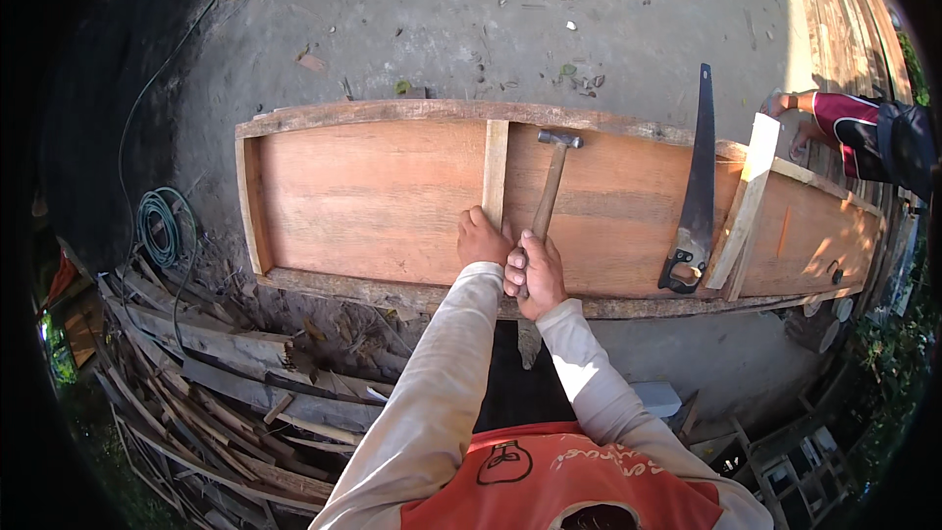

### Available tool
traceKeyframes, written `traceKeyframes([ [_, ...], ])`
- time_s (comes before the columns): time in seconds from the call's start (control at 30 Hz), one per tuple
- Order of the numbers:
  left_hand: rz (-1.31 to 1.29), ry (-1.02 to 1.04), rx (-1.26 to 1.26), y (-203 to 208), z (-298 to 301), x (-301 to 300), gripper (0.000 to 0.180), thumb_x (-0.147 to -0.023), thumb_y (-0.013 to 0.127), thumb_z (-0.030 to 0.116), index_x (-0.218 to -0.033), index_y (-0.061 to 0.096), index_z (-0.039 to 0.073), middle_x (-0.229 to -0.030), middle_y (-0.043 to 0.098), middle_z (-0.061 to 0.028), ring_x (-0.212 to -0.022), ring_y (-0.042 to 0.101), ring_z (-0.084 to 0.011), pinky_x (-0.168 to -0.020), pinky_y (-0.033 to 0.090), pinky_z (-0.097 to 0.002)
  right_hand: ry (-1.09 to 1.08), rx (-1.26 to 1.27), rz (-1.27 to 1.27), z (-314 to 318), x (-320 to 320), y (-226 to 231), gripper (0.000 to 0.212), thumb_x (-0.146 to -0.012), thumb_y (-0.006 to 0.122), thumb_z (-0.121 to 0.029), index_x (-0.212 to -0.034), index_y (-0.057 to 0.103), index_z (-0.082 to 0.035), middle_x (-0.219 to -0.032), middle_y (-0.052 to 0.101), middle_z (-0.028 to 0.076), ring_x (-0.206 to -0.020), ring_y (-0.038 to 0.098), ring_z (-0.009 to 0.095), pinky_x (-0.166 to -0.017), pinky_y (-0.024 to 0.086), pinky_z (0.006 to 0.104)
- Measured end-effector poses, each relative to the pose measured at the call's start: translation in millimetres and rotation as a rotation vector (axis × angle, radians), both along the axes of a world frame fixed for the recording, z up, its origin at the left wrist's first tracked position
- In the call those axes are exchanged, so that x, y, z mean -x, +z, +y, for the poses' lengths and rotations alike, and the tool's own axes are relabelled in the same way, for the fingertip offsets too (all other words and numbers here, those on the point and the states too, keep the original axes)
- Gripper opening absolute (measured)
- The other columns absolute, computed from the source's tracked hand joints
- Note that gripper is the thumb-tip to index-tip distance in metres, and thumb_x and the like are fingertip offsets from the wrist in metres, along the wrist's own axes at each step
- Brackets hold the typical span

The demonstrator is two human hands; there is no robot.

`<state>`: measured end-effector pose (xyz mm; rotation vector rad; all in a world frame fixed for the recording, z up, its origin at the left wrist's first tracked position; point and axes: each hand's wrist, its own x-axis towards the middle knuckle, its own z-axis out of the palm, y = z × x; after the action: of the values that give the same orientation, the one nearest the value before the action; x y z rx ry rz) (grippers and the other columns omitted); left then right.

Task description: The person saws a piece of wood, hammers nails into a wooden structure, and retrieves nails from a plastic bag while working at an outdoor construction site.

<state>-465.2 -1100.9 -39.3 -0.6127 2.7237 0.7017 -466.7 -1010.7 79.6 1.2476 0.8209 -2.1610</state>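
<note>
My right hand (535, 275) is closed round the wooden handle of a claw hammer (551, 177). The hammer's metal head lies over the panel, near the far rail. Beside it, my left hand (481, 238) has its fingers curled on the near part of a wooden crosspiece (497, 167); its fingertips are partly hidden. This crosspiece spans a long framed plywood panel (373, 191) with timber rails along its edges. A handsaw (701, 177) with a dark blade lies across the panel to the right. Beyond the saw, a loose pale board (744, 201) rests slantwise over the frame.
Scrap timber (245, 388) is heaped at the lower left, below a coiled green hose (165, 226). Another person's legs (849, 128) show at the far right, by stacked planks (859, 15). Debris dots the concrete floor (471, 29) beyond the panel.
</note>
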Motion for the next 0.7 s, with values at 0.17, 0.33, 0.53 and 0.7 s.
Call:
traceKeyframes([
  [0.17, 0.003, 0.024, 0.037, -7.5, -2.6, -11.3, 0.053, -0.079, 0.077, 0.031, -0.113, 0.050, 0.003, -0.114, 0.056, -0.0194, -0.105, 0.059, -0.0400, -0.084, 0.053, -0.0492, 0.303, -0.070, 0.009, 18.8, -17.8, -0.8, 0.020, -0.101, 0.059, -0.029, -0.099, 0.044, -0.015, -0.067, 0.046, -0.003, -0.047, 0.043, 0.009, -0.041, 0.040, 0.0290],
  [0.33, -0.028, 0.002, 0.023, -1.5, -5.4, -10.1, 0.054, -0.080, 0.076, 0.031, -0.117, 0.049, 0.003, -0.119, 0.055, -0.0204, -0.108, 0.058, -0.0399, -0.086, 0.053, -0.0489, 0.817, -1.134, 0.610, 37.0, -39.7, -22.3, 0.029, -0.096, 0.062, -0.023, -0.106, 0.048, -0.001, -0.074, 0.063, 0.025, -0.072, 0.066, 0.045, -0.064, 0.053, 0.0506],
  [0.53, -0.038, -0.020, 0.025, -7.5, 4.2, -45.4, 0.052, -0.081, 0.076, 0.031, -0.117, 0.049, 0.003, -0.118, 0.055, -0.0205, -0.108, 0.058, -0.0398, -0.086, 0.053, -0.0483, 1.208, -1.253, 0.582, 67.6, -47.7, -57.2, 0.032, -0.095, 0.064, -0.028, -0.105, 0.049, -0.002, -0.073, 0.065, 0.025, -0.073, 0.065, 0.047, -0.065, 0.051, 0.0540],
  [0.7, -0.010, -0.018, -0.038, -22.9, -10.7, -22.3, 0.061, -0.081, 0.077, 0.038, -0.119, 0.047, 0.001, -0.119, 0.054, -0.0225, -0.112, 0.056, -0.0423, -0.092, 0.052, -0.0499, 0.915, -1.140, 0.672, 86.2, -105.0, -16.8, 0.031, -0.093, 0.066, -0.031, -0.101, 0.055, -0.003, -0.073, 0.065, 0.023, -0.071, 0.066, 0.045, -0.063, 0.050, 0.0515],
])
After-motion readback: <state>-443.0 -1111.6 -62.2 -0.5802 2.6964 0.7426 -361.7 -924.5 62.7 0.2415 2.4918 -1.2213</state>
